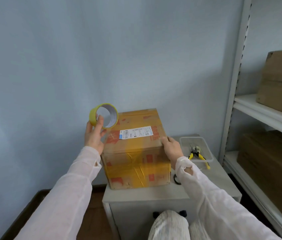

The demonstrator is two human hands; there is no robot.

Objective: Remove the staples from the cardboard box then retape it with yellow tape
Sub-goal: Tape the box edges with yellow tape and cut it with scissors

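Knees [168, 224] lower centre, below worktop [145, 193]. Left grip [93, 135] pinches yellow tape roll [92, 115], upper left of cardboard box [136, 148]. Right grip [172, 147] clasps box's right top edge.

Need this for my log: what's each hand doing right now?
Left hand: holds the yellow tape roll up in the air.
Right hand: holds the cardboard box at its right top edge, fingers curled over it.
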